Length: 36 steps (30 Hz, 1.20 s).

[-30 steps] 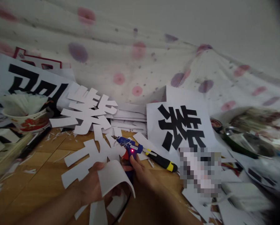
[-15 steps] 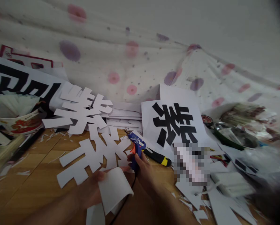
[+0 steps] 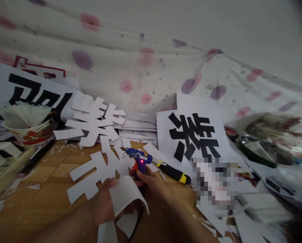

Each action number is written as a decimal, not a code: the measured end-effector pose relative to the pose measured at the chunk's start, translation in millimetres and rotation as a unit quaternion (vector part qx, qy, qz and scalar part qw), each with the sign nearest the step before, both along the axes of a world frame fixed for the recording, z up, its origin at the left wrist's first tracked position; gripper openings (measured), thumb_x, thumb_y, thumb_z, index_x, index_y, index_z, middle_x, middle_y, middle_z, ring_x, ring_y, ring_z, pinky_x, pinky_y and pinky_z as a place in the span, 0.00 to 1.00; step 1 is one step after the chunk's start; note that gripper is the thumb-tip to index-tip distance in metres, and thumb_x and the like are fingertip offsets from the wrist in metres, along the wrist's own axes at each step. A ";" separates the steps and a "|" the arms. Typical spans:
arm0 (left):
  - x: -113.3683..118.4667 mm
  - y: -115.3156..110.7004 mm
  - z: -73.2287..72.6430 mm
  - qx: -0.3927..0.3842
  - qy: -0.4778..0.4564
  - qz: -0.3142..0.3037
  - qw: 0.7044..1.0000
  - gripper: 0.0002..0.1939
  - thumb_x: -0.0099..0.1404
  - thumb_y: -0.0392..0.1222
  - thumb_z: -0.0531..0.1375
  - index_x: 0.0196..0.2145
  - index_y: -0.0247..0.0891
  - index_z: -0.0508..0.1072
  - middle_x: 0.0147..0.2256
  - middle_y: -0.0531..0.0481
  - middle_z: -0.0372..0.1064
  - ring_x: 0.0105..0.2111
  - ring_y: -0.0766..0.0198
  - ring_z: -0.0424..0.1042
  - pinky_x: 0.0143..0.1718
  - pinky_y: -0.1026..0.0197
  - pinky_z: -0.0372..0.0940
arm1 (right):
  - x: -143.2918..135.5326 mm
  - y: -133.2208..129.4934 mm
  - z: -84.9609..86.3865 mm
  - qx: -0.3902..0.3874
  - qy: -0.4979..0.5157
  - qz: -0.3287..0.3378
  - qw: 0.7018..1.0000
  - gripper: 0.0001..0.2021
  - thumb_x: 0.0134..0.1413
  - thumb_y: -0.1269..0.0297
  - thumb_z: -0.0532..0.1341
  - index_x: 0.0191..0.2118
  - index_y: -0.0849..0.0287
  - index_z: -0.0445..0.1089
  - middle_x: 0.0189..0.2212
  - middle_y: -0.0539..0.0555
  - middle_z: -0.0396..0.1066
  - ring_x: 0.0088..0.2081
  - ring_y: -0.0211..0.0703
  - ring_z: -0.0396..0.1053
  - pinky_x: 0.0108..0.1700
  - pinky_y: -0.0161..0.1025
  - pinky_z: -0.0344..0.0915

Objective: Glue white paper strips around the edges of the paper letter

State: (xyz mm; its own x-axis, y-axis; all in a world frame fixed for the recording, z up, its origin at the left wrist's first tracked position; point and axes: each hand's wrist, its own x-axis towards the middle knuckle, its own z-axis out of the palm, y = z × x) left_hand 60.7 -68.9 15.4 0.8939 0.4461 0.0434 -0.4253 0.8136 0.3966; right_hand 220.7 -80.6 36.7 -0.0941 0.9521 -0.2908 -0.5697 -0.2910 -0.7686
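Note:
My left hand (image 3: 102, 199) is closed on a curled piece of white card (image 3: 127, 194), which bends over in front of its fingers. In my right hand (image 3: 151, 182) is a blue glue gun (image 3: 140, 158) with an orange-red trigger and a lit red light. Its nozzle points left, with wispy strands about the tip. Part of its handle is hidden behind the hand and the card. Beneath the nozzle lies a white cut-out character (image 3: 90, 170). A black-and-yellow utility knife (image 3: 173, 172) rests just right of the gun.
Another white cut-out (image 3: 90, 119) leans at the back beside stacked white pieces (image 3: 138, 125). A printed character sheet (image 3: 166, 131) stands right of them. A paper bowl (image 3: 30, 133) holding glue sticks (image 3: 24, 114) is at left; a metal bowl (image 3: 267, 152) and white scraps are at right.
The glue gun has turned in my right hand's grip, its nozzle swinging left. My left hand still holds the curled card. The whole scene has shifted slightly right in view.

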 end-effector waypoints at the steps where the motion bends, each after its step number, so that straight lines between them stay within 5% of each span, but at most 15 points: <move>1: -0.3 2.0 -0.5 -0.001 -0.003 0.002 1.000 0.23 0.54 0.52 0.55 0.43 0.35 0.73 0.37 0.44 0.73 0.38 0.56 0.69 0.40 0.56 0.60 | 0.5 3.1 -0.3 0.007 -0.024 0.001 1.000 0.20 0.36 0.63 0.69 0.36 0.56 0.61 0.32 0.49 0.72 0.24 0.33 0.68 0.32 0.34 0.63; 6: -6.2 14.8 5.0 0.036 0.028 0.048 0.998 0.34 0.54 0.53 0.54 0.53 0.26 0.63 0.42 0.36 0.70 0.40 0.54 0.68 0.39 0.57 0.59 | 0.1 20.0 -1.2 0.059 -0.148 0.000 0.987 0.18 0.39 0.57 0.66 0.36 0.56 0.62 0.32 0.49 0.72 0.29 0.37 0.70 0.38 0.38 0.63; 13: -14.6 31.2 5.5 0.083 0.059 0.084 0.991 0.30 0.57 0.50 0.51 0.51 0.24 0.65 0.41 0.38 0.71 0.38 0.56 0.67 0.40 0.58 0.57 | -7.4 41.9 -1.2 0.060 -0.236 -0.037 0.969 0.19 0.38 0.55 0.65 0.36 0.57 0.63 0.29 0.51 0.71 0.31 0.42 0.69 0.40 0.43 0.62; 17: -14.6 32.0 7.6 0.085 0.057 0.075 0.992 0.34 0.56 0.53 0.53 0.54 0.24 0.63 0.43 0.36 0.70 0.40 0.54 0.66 0.41 0.57 0.57 | 25.9 22.9 5.3 0.079 -0.300 -0.098 0.946 0.21 0.38 0.54 0.65 0.40 0.55 0.62 0.34 0.51 0.70 0.38 0.44 0.67 0.43 0.43 0.61; 21: -15.6 32.1 7.6 0.093 0.045 0.054 0.993 0.38 0.55 0.52 0.54 0.57 0.23 0.57 0.44 0.34 0.69 0.41 0.54 0.67 0.42 0.58 0.56 | 106.4 -28.3 6.1 0.144 -0.483 -0.254 0.825 0.21 0.45 0.49 0.59 0.43 0.55 0.61 0.40 0.56 0.68 0.41 0.47 0.67 0.43 0.46 0.62; 25: -17.5 33.4 2.5 0.091 0.036 0.055 0.994 0.39 0.56 0.53 0.52 0.58 0.22 0.54 0.47 0.31 0.67 0.40 0.56 0.67 0.41 0.59 0.56 | 190.9 -89.8 -5.4 0.045 -0.693 -0.425 0.581 0.23 0.45 0.48 0.54 0.43 0.60 0.63 0.40 0.63 0.66 0.41 0.56 0.65 0.40 0.51 0.62; 28: -17.2 33.2 2.7 0.092 0.038 0.055 0.994 0.38 0.56 0.53 0.52 0.58 0.23 0.56 0.47 0.31 0.67 0.40 0.55 0.67 0.42 0.58 0.56 | 227.6 -123.0 -20.3 -0.025 -0.792 -0.410 0.452 0.26 0.44 0.48 0.49 0.41 0.66 0.65 0.31 0.65 0.66 0.39 0.63 0.64 0.44 0.58 0.57; 31: -15.9 32.1 4.8 0.092 0.031 0.059 0.994 0.37 0.55 0.54 0.52 0.56 0.23 0.59 0.47 0.32 0.68 0.42 0.52 0.66 0.44 0.56 0.55 | 241.1 -136.2 -35.9 -0.033 -0.825 -0.391 0.406 0.27 0.46 0.48 0.48 0.44 0.66 0.63 0.35 0.66 0.66 0.44 0.65 0.62 0.49 0.58 0.54; 36: -15.9 32.4 1.7 0.087 0.038 0.069 0.993 0.37 0.55 0.54 0.53 0.56 0.25 0.60 0.47 0.32 0.68 0.43 0.50 0.66 0.44 0.56 0.54 | 247.3 -128.7 -48.1 -0.036 -0.830 -0.388 0.399 0.28 0.46 0.46 0.47 0.45 0.64 0.62 0.36 0.64 0.66 0.45 0.63 0.62 0.51 0.56 0.53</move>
State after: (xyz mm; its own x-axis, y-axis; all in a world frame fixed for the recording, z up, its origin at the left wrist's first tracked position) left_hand 44.8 -36.5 17.1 0.8283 0.5566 0.0645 -0.4912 0.6660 0.5614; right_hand 468.0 -209.3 -11.4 0.6001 0.4914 0.6312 0.7667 -0.5784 -0.2787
